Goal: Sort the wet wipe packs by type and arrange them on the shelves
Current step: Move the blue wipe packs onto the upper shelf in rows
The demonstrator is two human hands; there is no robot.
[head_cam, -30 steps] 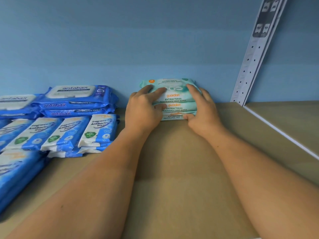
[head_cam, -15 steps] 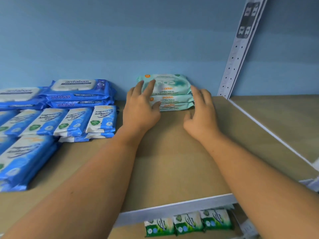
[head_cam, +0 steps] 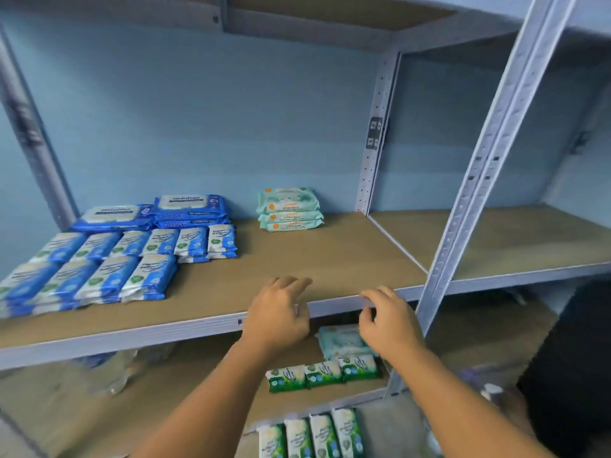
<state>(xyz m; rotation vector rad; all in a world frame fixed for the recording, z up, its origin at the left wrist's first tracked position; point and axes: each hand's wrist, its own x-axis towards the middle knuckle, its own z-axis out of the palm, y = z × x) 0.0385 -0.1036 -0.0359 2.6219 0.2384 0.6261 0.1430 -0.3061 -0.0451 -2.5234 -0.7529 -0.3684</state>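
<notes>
Hovering at the lower centre of the frame, the left hand [head_cam: 277, 312] and the right hand [head_cam: 388, 320] both hold nothing, their fingers loosely bent and spread at the front lip of the middle shelf [head_cam: 132, 338]. I cannot tell whether they touch it. The stack of teal packs [head_cam: 290, 209], three high, sits at the back of that shelf in the middle of the frame. The dark blue packs [head_cam: 190, 209] lie to its left, and rows of small blue-and-white packs [head_cam: 132, 259] fill the left side. Just under the right hand, on the shelf below, lies a pale pack [head_cam: 340, 340] behind a row of green packs [head_cam: 322, 375]. If the pale pack is picked up next, a hand reaching under the lip may knock the metal edge or drag the green row out of line. Its print is blurred, so it may also be put with the wrong type. The teal stack is soft and could slump if more is piled on it. Half a second ago both hands were at that stack, the left on it and the right beside it. Now they are well apart from it, near the front, and the view takes in the lower shelves. The stack itself looks unchanged.
</notes>
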